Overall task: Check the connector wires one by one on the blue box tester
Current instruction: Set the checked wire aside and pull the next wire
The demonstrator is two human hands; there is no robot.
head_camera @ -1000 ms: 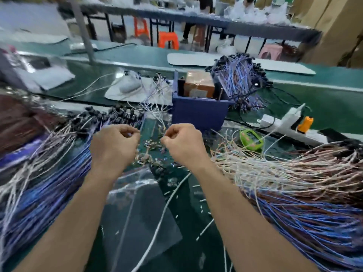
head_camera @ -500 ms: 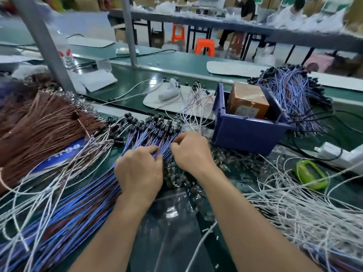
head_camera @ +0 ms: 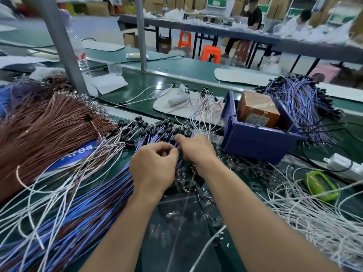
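Note:
A thick bundle of blue and brown connector wires [head_camera: 82,211] runs from lower left up to black connector ends [head_camera: 157,127] at centre. My left hand [head_camera: 152,169] and my right hand [head_camera: 196,151] sit side by side on the top of this bundle, fingers curled and pinching blue wires just below the black ends. The blue box [head_camera: 255,143] stands to the right of my right hand with an orange carton [head_camera: 257,110] inside.
A brown wire heap [head_camera: 45,130] lies left, white wires [head_camera: 314,216] right, a tested blue bundle [head_camera: 300,101] behind the box. A green tool [head_camera: 320,186], a power strip [head_camera: 341,165], small clear connectors [head_camera: 188,179] and a grey post [head_camera: 62,46] are nearby. People sit at a far table.
The view has swung left. Both hands moved from the loose connectors in front of the box onto the blue wire bundle and now pinch wires near its black ends.

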